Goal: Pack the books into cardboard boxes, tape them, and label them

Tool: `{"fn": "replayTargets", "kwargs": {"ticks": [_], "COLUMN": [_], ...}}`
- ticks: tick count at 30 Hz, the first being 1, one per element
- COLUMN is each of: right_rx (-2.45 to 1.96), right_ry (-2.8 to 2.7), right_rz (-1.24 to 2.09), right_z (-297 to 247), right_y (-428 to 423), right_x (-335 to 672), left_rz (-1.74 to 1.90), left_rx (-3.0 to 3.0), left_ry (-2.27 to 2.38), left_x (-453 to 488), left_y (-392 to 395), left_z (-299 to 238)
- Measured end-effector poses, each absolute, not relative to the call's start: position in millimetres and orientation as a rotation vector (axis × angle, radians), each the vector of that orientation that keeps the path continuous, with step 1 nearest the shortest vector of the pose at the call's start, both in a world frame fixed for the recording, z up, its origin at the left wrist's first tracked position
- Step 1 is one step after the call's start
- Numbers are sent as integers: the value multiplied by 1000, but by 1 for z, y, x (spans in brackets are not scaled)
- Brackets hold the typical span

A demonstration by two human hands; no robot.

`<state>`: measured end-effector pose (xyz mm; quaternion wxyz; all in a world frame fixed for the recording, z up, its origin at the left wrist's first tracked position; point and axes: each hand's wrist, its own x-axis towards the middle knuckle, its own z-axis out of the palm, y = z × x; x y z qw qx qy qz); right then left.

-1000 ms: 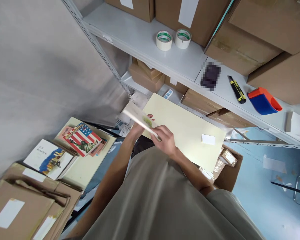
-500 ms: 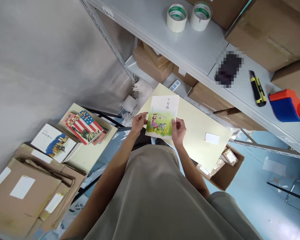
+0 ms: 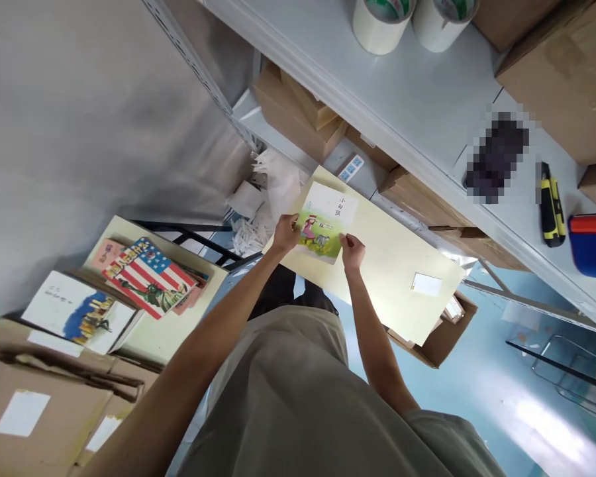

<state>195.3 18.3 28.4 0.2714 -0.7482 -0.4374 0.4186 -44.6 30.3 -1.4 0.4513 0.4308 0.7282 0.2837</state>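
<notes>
A thin picture book (image 3: 322, 225) with a white and green cover, showing a figure in red and a grey animal, is over the pale yellow tabletop (image 3: 382, 291). My left hand (image 3: 286, 233) is closed on its left edge. On the opposite edge, the fingers of my right hand (image 3: 352, 252) pinch the lower right side. Whether the book rests on the table or hovers just above it, I cannot tell. A small white label (image 3: 426, 284) lies on the tabletop to the right.
Several books, one with a flag cover (image 3: 151, 277), lie on a side table at left, beside flattened cardboard (image 3: 49, 404). The shelf above holds tape rolls (image 3: 382, 26), a utility knife (image 3: 552, 209) and a blue-red tape dispenser (image 3: 593, 245). An open carton (image 3: 442, 341) stands beyond the table's right end.
Both hands have carried the book forward, away from my body and over the tabletop, tilting it slightly clockwise. The view has shifted, bringing the shelf closer.
</notes>
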Motion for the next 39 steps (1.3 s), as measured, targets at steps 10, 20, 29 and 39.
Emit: {"fn": "replayTargets", "kwargs": {"ticks": [10,20,29,39], "right_rx": [-2444,-2047,-1765,-2062], "right_ry": [-990,-1516,-1833,-1896], "right_rz": [952,614,870,1071], "right_z": [4,1,-58,-187], "right_y": [37,49,104,170], "right_x": [154,66,-69,-101], "left_rz": [834,1038,887,842], "left_rx": [944,435,299,244], "left_ry": [1616,1718,1871,1905], "left_x": [-54,-160,-236,-262], "left_y": [61,16,18,44], "left_z": [-32,-54,-109,-209]}}
